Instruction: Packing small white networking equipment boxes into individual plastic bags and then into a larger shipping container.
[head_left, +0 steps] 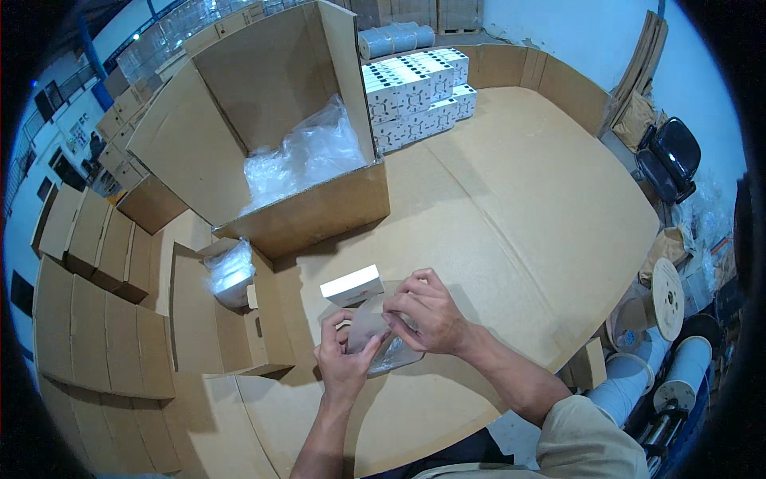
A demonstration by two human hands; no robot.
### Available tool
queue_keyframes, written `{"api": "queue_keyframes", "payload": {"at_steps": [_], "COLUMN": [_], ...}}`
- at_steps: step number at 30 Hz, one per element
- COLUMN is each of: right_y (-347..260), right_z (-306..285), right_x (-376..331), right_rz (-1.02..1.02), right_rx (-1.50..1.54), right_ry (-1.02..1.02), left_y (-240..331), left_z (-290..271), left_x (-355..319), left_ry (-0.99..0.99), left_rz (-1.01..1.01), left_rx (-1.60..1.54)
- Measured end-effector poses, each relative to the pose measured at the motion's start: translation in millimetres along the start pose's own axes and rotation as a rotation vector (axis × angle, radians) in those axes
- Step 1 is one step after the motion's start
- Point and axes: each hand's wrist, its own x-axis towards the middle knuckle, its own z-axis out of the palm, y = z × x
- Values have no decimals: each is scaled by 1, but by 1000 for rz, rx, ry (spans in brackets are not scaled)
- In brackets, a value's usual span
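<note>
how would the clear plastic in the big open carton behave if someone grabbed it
The clear plastic is probably floppy, since it looks thin and crumpled. It seems likely to be light for its bulk, heaped loosely in the carton. Its glossy shine suggests it may be slippery.

A black chair [674, 156] stands near the wall [558, 28], with spools [674, 279] nearer on the right and a blue roll [396, 40] far off.

Khaki right sleeve [594, 439] looks loose, creased, ends near elbow. Right forearm [515, 375], right hand [427, 313], left hand [343, 351] are bare. Dark cloth [479, 449] shows at waist.
</note>
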Motion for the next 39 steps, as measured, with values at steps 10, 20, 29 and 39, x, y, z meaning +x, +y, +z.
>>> {"api": "queue_keyframes", "payload": {"at_steps": [10, 20, 29, 39], "right_y": [-3, -9, -4, -5], "right_z": [6, -5, -4, 1], "right_x": [0, 7, 4, 2], "right_rz": [49, 95, 55, -2], "right_rx": [210, 116, 130, 167], "right_ry": [14, -56, -162, -137], "left_y": [12, -13, -12, -10], "left_z": [0, -5, -2, -3], "left_x": [3, 3, 2, 3], "left_ry": [-123, -97, -74, -93], "left_rz": [33, -162, -165, -39], "left_rx": [89, 12, -59, 28]}}
